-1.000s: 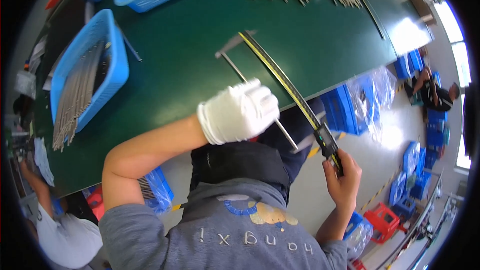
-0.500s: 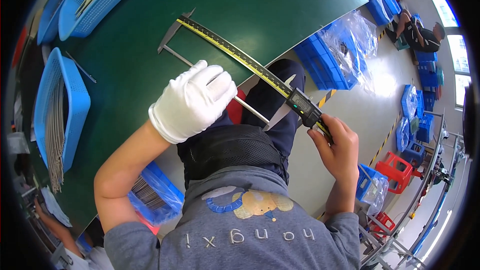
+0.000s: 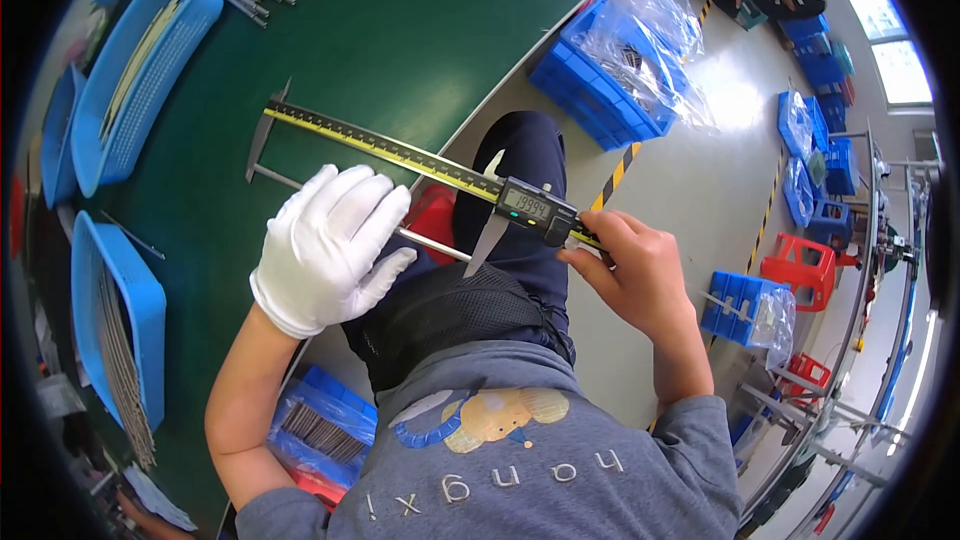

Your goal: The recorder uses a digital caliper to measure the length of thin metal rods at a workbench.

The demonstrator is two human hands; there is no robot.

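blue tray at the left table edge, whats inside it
The blue tray holds a bundle of thin grey metal rods lying lengthwise. Its wall hides whatever lies beneath them.

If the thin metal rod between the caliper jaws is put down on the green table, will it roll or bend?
The rod looks round, so it would probably roll on the smooth green table. It looks stiff: it stays straight between the caliper jaws while the gloved left hand holds it. Being so thin, it is likely light.
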